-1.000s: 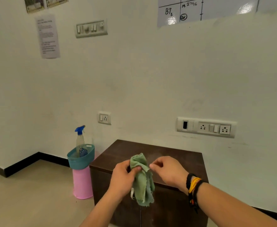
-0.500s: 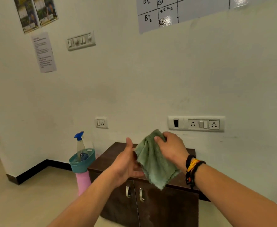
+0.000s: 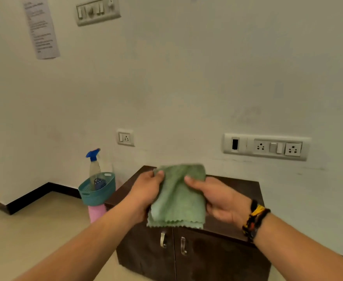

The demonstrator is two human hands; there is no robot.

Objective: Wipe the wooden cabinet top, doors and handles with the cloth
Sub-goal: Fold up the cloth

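A low dark wooden cabinet [image 3: 239, 189] stands against the wall, with two doors and two metal handles [image 3: 163, 239] at the front. A green cloth [image 3: 178, 199] hangs folded in the air over the cabinet top. My left hand [image 3: 146, 191] pinches its upper left corner. My right hand [image 3: 219, 197] grips its right edge, thumb on the front. The cloth hides the middle of the cabinet top.
Left of the cabinet a teal basket [image 3: 97, 191] sits on a pink bin [image 3: 96, 213]. It holds a spray bottle [image 3: 94, 163] with a blue trigger. Sockets [image 3: 266, 147] are on the wall above the cabinet. Beige floor lies to the left.
Both hands went from holding the bunched cloth to spreading it flat between them. My left hand, open half a second ago, now grips the cloth's left corner. The view tilted down.
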